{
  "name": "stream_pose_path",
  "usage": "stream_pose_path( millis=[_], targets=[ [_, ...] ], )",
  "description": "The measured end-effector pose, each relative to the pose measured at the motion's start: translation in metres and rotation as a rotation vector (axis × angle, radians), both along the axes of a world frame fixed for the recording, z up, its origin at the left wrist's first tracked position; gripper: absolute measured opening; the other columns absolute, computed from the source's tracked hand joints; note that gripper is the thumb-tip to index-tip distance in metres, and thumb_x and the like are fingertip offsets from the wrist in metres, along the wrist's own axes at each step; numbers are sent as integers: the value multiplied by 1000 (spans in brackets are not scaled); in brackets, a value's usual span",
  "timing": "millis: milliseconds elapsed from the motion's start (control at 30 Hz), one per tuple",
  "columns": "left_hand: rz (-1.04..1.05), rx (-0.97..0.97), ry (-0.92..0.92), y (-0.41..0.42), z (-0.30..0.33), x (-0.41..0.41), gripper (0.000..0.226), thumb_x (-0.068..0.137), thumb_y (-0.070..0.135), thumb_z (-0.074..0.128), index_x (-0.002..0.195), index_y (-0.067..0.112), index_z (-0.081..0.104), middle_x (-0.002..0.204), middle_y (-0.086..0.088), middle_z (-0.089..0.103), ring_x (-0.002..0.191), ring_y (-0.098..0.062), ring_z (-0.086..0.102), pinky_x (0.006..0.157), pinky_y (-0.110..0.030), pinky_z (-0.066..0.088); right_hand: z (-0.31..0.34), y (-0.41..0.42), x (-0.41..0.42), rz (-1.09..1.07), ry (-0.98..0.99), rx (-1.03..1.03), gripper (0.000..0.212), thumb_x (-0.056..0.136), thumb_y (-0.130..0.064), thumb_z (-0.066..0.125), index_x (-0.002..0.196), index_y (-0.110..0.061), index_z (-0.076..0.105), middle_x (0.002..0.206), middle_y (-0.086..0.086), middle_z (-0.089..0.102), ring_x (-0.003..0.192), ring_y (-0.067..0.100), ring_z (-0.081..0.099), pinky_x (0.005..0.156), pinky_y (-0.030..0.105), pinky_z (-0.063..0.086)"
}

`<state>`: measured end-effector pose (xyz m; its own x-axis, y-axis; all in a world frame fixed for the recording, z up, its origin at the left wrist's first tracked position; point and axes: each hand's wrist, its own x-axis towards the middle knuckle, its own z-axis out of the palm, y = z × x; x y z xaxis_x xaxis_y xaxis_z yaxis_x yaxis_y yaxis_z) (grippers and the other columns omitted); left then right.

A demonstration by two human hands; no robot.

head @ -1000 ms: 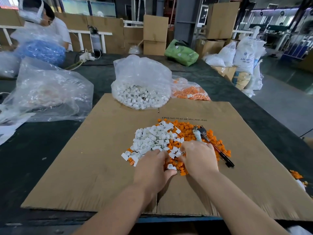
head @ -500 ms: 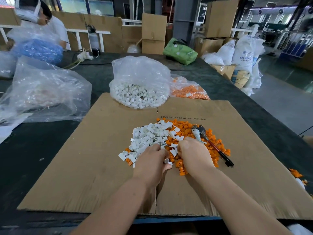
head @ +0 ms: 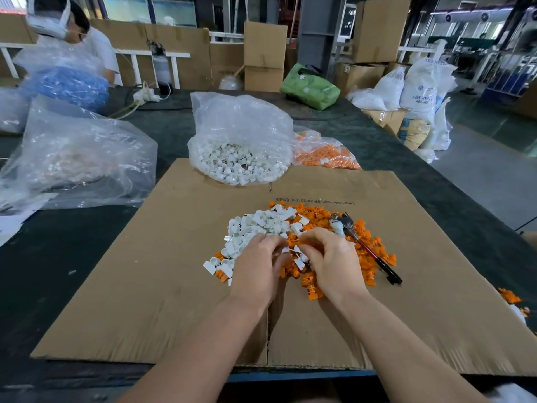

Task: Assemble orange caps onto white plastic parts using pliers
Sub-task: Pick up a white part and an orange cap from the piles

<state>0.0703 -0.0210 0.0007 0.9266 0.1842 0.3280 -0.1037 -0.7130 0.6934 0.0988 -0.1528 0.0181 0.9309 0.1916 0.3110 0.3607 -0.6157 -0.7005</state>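
Two bare hands are working over a mixed heap of small plastic pieces on a flat sheet of brown cardboard (head: 145, 301), which is lying on a dark table (head: 58, 271). The white parts (head: 261, 225) are little blocky pieces with round open sockets, piled mostly on the left and far side of the heap. The orange caps (head: 374, 251) are small, bright and squarish, spreading out beneath and to the right of the white ones.

The left hand (head: 258, 269) is hovering at the near edge of the heap with its fingers curled, pinching a small white piece (head: 286, 250) at its fingertips. The right hand (head: 334, 263) is just beside it, fingers bent inward toward that piece; what it is gripping, if anything, cannot be told. The fingertips of the two hands are nearly meeting.

The pliers (head: 363, 245) are lying on the orange caps just right of the right hand, metal head pointing away, dark and red handle pointing toward the near right. Neither hand is touching them.

At the cardboard's far edge a clear plastic bag (head: 241, 135) is holding more white parts, and behind it to the right a second bag (head: 325, 152) is holding orange caps. A large crumpled clear bag (head: 78, 158) is sitting on the table to the left.
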Motion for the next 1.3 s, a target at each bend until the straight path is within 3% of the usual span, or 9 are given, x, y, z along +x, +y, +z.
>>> stream_pose_path(
  millis=[167, 300, 500, 633, 733, 933, 1133, 1200, 1300],
  targets=[
    [3, -382, 177, 3, 10, 4, 24, 90, 13, 61, 113, 20, 60, 97, 0, 57, 80, -13, 63, 65, -12, 43, 3, 3, -5, -2, 132, 317, 21, 89, -5, 61, 93, -24, 67, 78, -14, 63, 66, -7, 57, 60, 8, 43],
    [29, -631, 211, 6, 11, 0, 16, 81, 11, 73, 89, 16, 61, 84, -8, 65, 74, -20, 65, 63, -23, 49, 4, 7, -10, 13, 122, 347, 16, 84, -6, 67, 85, -22, 67, 76, -10, 66, 72, -1, 60, 64, 10, 46],
    [-12, -685, 217, 12, 8, -6, 24, 75, 8, 75, 88, 27, 68, 90, 5, 68, 87, 0, 61, 67, -5, 46, 0, 10, -11, 19, 83, 215, 10, 84, -9, 68, 85, -18, 68, 77, -13, 65, 75, -4, 58, 65, 8, 43],
    [29, -702, 228, 10, 9, -9, 19, 76, 5, 74, 89, 18, 68, 74, 1, 63, 73, -17, 64, 70, -24, 54, -3, 11, -15, 26, 18, 130, 8, 85, -11, 68, 88, -19, 68, 80, -12, 65, 78, 0, 59, 69, 12, 46],
    [40, -739, 219, 8, 9, -9, 15, 79, 0, 70, 88, 10, 64, 62, 3, 59, 58, -17, 62, 61, -23, 53, -3, 13, -17, 41, -46, 71, 7, 85, -9, 67, 90, -14, 68, 83, -6, 65, 81, 8, 60, 73, 21, 49],
    [80, -658, 171, 4, 12, -11, 13, 83, 3, 65, 93, 12, 68, 86, -6, 68, 80, -27, 68, 81, -40, 55, 1, 16, -20, 67, -213, -61, 5, 82, -2, 67, 82, -5, 69, 75, 3, 65, 71, 16, 58, 64, 22, 45],
    [74, -414, 67, -2, 11, -16, 15, 88, 9, 63, 86, 21, 70, 80, 9, 69, 77, -7, 64, 68, -10, 47, -1, 18, -24, 71, -230, -52, 6, 80, 2, 66, 77, -3, 67, 73, 6, 64, 68, 20, 58, 62, 29, 47],
    [63, -448, 95, 1, 10, -14, 17, 87, 10, 64, 82, 26, 67, 78, 9, 69, 78, -9, 66, 72, -16, 51, -2, 18, -25, 71, -219, -35, 5, 82, 0, 67, 80, -5, 69, 75, 5, 65, 70, 18, 59, 64, 27, 47],
    [79, -740, 165, 6, 6, -17, 16, 82, 4, 67, 88, 18, 67, 69, 5, 68, 72, -21, 68, 79, -41, 57, 0, 14, -24, 85, -60, 56, 9, 84, -8, 68, 92, -11, 71, 79, -1, 68, 73, 8, 61, 67, 13, 46]
  ],
)
